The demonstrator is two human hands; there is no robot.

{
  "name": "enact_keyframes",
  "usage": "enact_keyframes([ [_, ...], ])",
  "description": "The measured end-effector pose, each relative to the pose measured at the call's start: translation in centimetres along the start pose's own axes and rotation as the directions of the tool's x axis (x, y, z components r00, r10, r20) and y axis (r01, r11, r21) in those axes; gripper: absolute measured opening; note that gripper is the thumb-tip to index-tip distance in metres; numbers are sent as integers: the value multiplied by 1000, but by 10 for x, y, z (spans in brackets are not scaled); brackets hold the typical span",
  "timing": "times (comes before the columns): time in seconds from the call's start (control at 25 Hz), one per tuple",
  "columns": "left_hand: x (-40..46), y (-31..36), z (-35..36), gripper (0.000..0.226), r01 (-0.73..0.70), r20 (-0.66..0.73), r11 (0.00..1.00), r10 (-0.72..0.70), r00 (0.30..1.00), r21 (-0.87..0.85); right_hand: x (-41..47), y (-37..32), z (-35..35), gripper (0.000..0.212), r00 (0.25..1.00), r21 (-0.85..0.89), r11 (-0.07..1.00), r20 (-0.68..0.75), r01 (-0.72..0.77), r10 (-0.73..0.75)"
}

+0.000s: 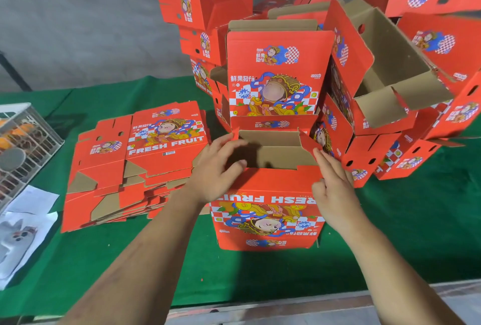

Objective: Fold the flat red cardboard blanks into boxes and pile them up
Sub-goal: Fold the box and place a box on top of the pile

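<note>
Near the table's [390, 246] front edge, a half-formed box [268, 220] is being gripped at its open top: left hand [216, 168] curled over the left corner, right hand [335, 189] pinching the right flap [308, 142], which is standing just inward, awaiting folding.

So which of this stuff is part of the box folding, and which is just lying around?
Part of the job:
- half-folded box under both hands
- flat stack
- finished pile

Lying about:
- wire crate
- papers
</note>
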State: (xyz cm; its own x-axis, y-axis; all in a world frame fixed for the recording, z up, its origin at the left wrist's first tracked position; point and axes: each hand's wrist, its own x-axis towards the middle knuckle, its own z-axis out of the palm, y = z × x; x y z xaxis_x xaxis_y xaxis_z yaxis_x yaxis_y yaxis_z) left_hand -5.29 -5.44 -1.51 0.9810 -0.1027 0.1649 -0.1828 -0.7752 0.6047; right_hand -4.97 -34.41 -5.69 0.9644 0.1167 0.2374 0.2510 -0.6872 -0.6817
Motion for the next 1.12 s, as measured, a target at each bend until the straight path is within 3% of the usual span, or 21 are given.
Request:
enact_keyframes([
  [0.16, 34, 1, -7, 67, 60, -16, 984, -58, 998, 167, -6, 4, 1, 70, 1000, -20, 1000, -11, -4, 3],
  [0.28, 49, 0, -2, 72, 207, 151, 922, -267, 952, 326, -11, 4, 3, 60, 998, -71, 997, -53, 40, -44],
  [0.4, 36, -9, 18, 69, 224, 26, 893, -254, 967, 389, -17, 8, 3, 47, 1000, -112, 994, 6, 14, -14],
  [0.44, 33, -10, 19, 67, 200, -9, 937, -206, 979, 285, -16, 9, -1, 42, 999, -124, 992, 41, -6, 11],
  [0.48, 30, -11, 18, 65, 192, -33, 981, -191, 981, 30, -13, 8, -6, 40, 996, -117, 992, 75, -35, 44],
  [0.56, 24, -15, 14, 59, 209, -45, 857, -260, 964, -471, 1, 0, -11, 56, 994, 2, 995, 46, -96, 96],
  [0.6, 20, -15, 13, 61, 224, -44, 825, -288, 957, -519, 10, -7, -14, 64, 988, 91, 984, -6, -153, 155],
  [0.68, 12, -14, 11, 46, 214, -47, 924, -240, 970, -317, 25, -11, -16, 65, 965, 198, 945, 29, -260, 260],
  [0.72, 9, -12, 11, 42, 203, -38, 970, -210, 977, -134, 29, -14, -15, 70, 955, 143, 948, 129, -285, 267],
  [0.76, 9, -9, 10, 56, 200, 9, 980, -200, 980, 24, 32, -14, -13, 86, 940, 24, 963, 223, -268, 257],
  [0.84, 9, 4, 11, 95, 282, 100, 931, -311, 945, 234, 33, -14, -9, 105, 925, -198, 961, 291, -193, 245],
  [0.92, 9, 16, 18, 99, 366, 69, 826, -434, 898, 429, 34, -25, -1, 102, 931, -392, 899, 216, -194, 295],
  [0.96, 6, 17, 23, 98, 375, 53, 813, -443, 895, 446, 34, -29, 1, 101, 929, -447, 870, 188, -208, 319],
  [1.0, 3, 17, 23, 97, 384, 50, 851, -428, 902, 357, 34, -30, 3, 98, 930, -460, 866, 190, -198, 314],
  [1.04, 1, 15, 18, 94, 432, 35, 895, -438, 898, 115, 36, -29, 1, 93, 930, -411, 889, 203, -203, 307],
  [1.08, 1, 16, 9, 88, 497, 28, 833, -506, 862, -242, 37, -28, -3, 85, 929, -278, 930, 212, -240, 303],
  [1.12, 0, 16, -1, 81, 523, 60, 682, -579, 813, -511, 39, -29, -8, 78, 924, -92, 949, 216, -301, 314],
])
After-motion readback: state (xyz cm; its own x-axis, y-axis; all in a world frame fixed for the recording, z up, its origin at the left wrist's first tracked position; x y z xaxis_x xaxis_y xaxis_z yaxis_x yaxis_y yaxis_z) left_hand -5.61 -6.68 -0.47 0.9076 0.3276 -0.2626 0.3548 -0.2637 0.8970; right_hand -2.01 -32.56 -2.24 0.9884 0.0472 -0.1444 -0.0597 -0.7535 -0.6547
